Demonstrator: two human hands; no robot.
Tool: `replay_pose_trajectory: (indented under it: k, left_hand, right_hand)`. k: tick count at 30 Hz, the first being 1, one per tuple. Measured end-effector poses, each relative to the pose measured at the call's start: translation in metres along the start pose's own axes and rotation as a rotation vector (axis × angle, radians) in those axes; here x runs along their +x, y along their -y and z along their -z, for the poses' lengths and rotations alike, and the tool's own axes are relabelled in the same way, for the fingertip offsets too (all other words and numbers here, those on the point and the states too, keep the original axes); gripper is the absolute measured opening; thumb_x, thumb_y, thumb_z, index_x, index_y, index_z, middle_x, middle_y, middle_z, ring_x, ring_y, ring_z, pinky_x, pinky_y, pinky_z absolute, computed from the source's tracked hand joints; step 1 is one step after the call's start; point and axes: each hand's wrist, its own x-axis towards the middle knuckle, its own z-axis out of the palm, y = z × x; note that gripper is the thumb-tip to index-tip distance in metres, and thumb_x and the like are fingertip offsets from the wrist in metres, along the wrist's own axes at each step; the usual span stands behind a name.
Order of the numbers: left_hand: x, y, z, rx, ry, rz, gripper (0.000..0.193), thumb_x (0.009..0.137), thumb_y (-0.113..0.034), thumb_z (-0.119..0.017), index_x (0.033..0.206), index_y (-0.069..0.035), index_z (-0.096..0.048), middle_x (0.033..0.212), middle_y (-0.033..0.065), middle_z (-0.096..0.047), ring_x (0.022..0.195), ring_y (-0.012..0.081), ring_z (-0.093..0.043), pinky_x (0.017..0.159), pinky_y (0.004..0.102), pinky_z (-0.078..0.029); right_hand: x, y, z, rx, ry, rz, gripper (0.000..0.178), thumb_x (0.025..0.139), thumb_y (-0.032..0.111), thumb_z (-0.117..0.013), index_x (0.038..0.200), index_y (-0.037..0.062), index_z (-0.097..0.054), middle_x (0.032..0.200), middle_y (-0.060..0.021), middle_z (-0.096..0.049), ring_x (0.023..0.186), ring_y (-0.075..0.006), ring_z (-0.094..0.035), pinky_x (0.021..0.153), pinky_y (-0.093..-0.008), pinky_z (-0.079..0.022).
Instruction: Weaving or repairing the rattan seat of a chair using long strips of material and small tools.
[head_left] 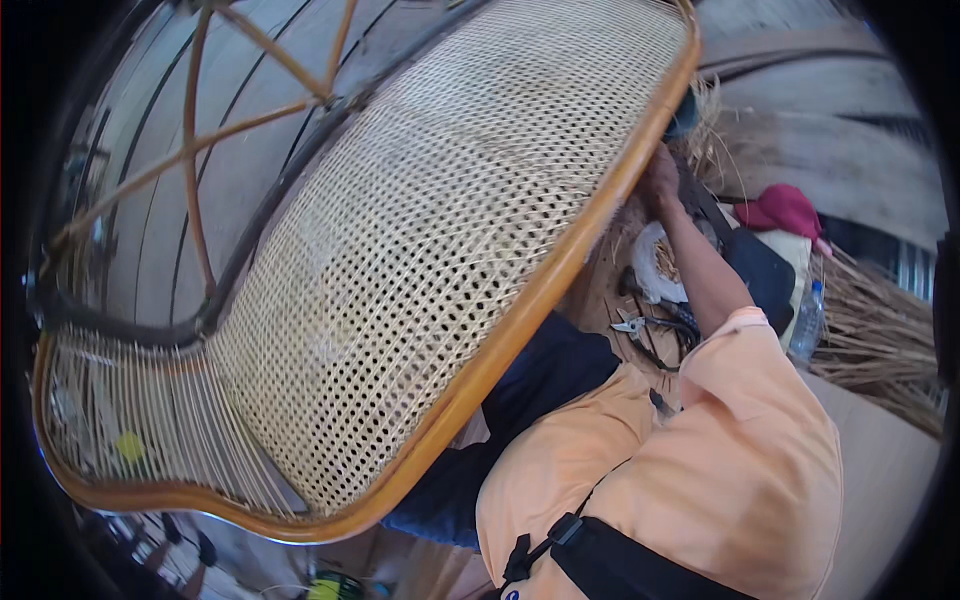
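Right hand (660, 178) grips the orange rattan frame (560, 275) of the woven cane chair panel (430, 230) — steadying it; left hand unseen — pliers (640, 328) lie below.

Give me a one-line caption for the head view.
Right hand grips the orange-brown wooden rim of a large woven cane chair frame, with metal pliers lying on the floor beside it.

the right arm reaches up and away from the body, bare from the edge of a short peach sleeve, elbow nearly straight. the right hand (660, 178) sits at the far end of that forearm, back of the hand showing, fingers curled away out of sight; whether they are closed cannot be told. the left hand is out of view.
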Motion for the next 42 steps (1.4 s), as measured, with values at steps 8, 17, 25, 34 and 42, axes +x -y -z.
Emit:
replay_pose_trajectory:
  k: [8, 17, 25, 34, 42]
  left_hand:
    - [-0.01, 0.045, -0.064, -0.297, 0.242, 0.135, 0.027, 0.088, -0.018, -0.05, 0.105, 0.004, -0.054, 0.093, 0.0105, -0.058, 0.072, 0.0177, -0.054, 0.064, 0.0274, -0.046]
    - [-0.075, 0.007, -0.072, -0.456, 0.232, 0.266, 0.03, 0.085, -0.024, -0.057, 0.105, -0.003, -0.056, 0.078, 0.0, -0.051, 0.065, 0.0075, -0.045, 0.054, 0.022, -0.036]
    - [-0.125, -0.009, -0.123, -0.836, 0.169, 0.397, 0.013, 0.085, -0.012, -0.06, 0.096, -0.005, -0.061, 0.075, 0.0001, -0.059, 0.065, 0.0058, -0.053, 0.056, 0.0182, -0.043]
    - [-0.166, -0.002, -0.13, -1.201, 0.071, 0.584, 0.008, 0.084, -0.006, -0.061, 0.092, -0.004, -0.061, 0.072, -0.0009, -0.056, 0.056, 0.0044, -0.046, 0.048, 0.0155, -0.036]
    - [-0.187, 0.004, -0.132, -1.292, 0.098, 0.582, 0.007, 0.084, -0.003, -0.06, 0.091, -0.001, -0.059, 0.076, 0.0027, -0.057, 0.053, 0.0033, -0.042, 0.046, 0.0139, -0.033]
  right_hand:
    - [0.018, 0.008, 0.021, 0.093, 0.013, -0.304, 0.021, 0.081, 0.022, -0.047, 0.093, 0.0114, -0.06, 0.094, -0.0128, -0.056, 0.09, -0.0335, -0.056, 0.075, -0.0424, -0.046]
    - [0.018, 0.044, 0.002, -0.332, 0.211, -0.182, 0.026, 0.083, 0.022, -0.044, 0.096, 0.0073, -0.062, 0.094, -0.0168, -0.062, 0.087, -0.0334, -0.06, 0.074, -0.0431, -0.049]
    - [-0.073, 0.108, 0.112, -0.107, 1.078, -0.272, 0.018, 0.078, 0.011, -0.054, 0.071, -0.0046, -0.058, 0.055, -0.0104, -0.056, 0.045, -0.021, -0.053, 0.047, -0.0323, -0.044]
    - [-0.036, 0.362, 0.12, 0.527, 1.517, -0.089, 0.021, 0.074, 0.019, -0.063, 0.069, -0.0006, -0.057, 0.06, -0.0013, -0.054, 0.05, -0.008, -0.048, 0.047, -0.0225, -0.038]
    - [-0.008, 0.51, -0.011, 0.242, 1.266, 0.548, 0.017, 0.082, 0.015, -0.055, 0.08, -0.0024, -0.056, 0.069, -0.0087, -0.054, 0.062, -0.0169, -0.051, 0.059, -0.0302, -0.041]
